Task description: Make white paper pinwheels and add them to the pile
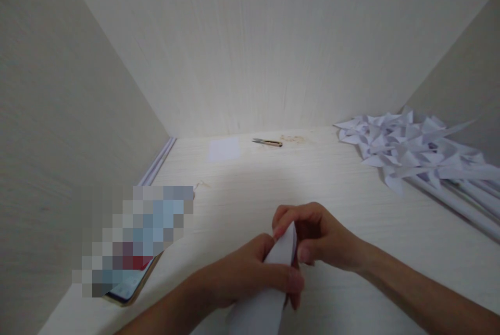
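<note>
A folded white sheet of paper (260, 311) stands up in front of me, its narrow end pointing away. My left hand (242, 275) grips it around the middle, fingers closed across its near side. At the upper end, my right hand (326, 236) bends its fingers around the paper's tip, the fingertips touching its left edge and the thumb close to the right side. The paper's lower part runs out of view at the bottom.
Thread snips (269, 143) lie near the back wall, beside a small white sheet (224, 149) and some thin tan scraps (292, 138). At right, folded paper pinwheels (406, 145) are heaped on rolled paper sticks (449, 202). A phone (130, 288), partly blurred out, and more paper rolls (158, 160) are at left.
</note>
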A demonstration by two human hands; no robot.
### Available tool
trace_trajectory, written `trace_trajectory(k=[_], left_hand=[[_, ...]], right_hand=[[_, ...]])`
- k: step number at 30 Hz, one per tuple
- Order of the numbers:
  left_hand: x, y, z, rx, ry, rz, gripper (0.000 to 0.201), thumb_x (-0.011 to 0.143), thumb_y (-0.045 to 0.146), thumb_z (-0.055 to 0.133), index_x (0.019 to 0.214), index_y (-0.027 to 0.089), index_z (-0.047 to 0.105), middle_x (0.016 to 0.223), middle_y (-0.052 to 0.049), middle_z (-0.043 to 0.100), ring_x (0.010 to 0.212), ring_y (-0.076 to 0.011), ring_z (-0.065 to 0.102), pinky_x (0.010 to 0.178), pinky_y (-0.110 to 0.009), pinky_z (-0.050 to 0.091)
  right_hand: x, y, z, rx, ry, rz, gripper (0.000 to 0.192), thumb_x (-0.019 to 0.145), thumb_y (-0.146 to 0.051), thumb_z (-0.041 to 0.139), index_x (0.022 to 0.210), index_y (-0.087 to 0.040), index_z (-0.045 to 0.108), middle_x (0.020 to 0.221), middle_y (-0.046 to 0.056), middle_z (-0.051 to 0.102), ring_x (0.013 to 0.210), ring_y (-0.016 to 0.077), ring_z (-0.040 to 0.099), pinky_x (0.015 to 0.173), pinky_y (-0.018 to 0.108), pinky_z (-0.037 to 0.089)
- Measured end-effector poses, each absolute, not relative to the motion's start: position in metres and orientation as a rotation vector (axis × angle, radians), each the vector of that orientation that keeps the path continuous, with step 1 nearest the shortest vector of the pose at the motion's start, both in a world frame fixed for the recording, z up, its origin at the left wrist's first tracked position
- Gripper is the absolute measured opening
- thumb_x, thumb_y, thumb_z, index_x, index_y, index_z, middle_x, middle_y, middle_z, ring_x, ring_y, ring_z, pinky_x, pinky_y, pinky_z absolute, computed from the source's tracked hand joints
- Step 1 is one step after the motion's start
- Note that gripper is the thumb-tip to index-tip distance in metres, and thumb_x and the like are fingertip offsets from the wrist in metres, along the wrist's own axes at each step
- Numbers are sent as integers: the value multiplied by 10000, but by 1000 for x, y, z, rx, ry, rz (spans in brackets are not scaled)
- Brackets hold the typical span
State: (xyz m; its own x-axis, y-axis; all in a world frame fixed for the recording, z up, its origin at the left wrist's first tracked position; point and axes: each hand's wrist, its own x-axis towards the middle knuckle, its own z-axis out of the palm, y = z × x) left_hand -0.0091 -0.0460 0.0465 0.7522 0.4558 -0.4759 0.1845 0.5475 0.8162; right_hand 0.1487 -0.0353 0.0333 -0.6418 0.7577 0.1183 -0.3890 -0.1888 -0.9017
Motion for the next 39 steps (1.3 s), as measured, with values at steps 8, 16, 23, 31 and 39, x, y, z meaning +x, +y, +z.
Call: trace_trajectory(k=[8,16,23,31,39], left_hand=[[-8,-41,30,675,289,24,545,580,637,482,736,122,565,371,31,437,223,-48,197,249,-205,85],[-16,-25,30,593,495,263,771,652,735,273,993,96,536,741,-99,620,508,-161,580,485,-258,400],[-15,-26,28,914,759,684,703,553,570,632,1068,113,485,969,-148,611,774,-228,619,700,-337,447],[-6,-39,26,1309,1072,779,642,587,208,688,1141,196,363,1044,-87,567,837,-184,599,742,-330,476],[-6,-32,21,1232,1027,774,387,700,254,592,1014,152,390,873,-57,590,650,-141,613,576,-278,495]], right_hand=[[140,-41,25,-617,-1205,1833,143,510,-134,748,612,-143,648,620,-27,573,477,55,530,431,163,422],[141,-33,20,-912,-1073,1601,196,595,-218,713,536,-123,553,435,-57,490,396,36,416,391,169,309],[145,-27,17,-1046,-903,1424,212,592,-260,718,546,-132,555,444,-47,500,438,56,423,427,195,293],[144,-27,14,-1158,-805,1273,260,563,-308,727,519,-138,536,424,-59,465,397,48,381,394,196,266],[143,-23,12,-1066,-827,1307,205,592,-306,715,600,-142,592,467,-60,497,416,42,408,411,180,308]])
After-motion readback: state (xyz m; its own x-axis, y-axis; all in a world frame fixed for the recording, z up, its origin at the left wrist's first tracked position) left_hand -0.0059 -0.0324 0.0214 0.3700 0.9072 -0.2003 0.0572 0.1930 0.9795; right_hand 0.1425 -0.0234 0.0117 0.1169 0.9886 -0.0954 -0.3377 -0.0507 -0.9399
